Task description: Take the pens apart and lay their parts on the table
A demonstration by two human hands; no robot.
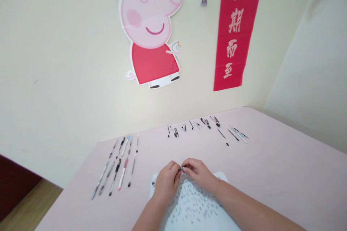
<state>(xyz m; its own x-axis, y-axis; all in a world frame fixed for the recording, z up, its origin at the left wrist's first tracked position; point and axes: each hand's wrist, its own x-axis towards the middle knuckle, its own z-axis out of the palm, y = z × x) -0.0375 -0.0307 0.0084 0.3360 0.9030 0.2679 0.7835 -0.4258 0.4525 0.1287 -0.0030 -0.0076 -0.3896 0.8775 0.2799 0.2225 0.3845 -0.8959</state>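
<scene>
My left hand (166, 180) and my right hand (197, 171) meet above a white sheet of paper (195, 207) covered in small dark marks. Both pinch a small dark pen part (181, 168) between their fingertips. The fingers of both hands are curled closed around it. Most of the part is hidden by the fingers. The paper lies on a pink table (271, 173), near its front edge.
Several whole pens (119, 166) lie in rows on the table's left. Several loose pen parts (206, 126) are spread along the far edge. A cartoon pig sticker (151, 32) and a red banner (235, 29) hang on the wall. Wooden floor (27, 209) shows at lower left.
</scene>
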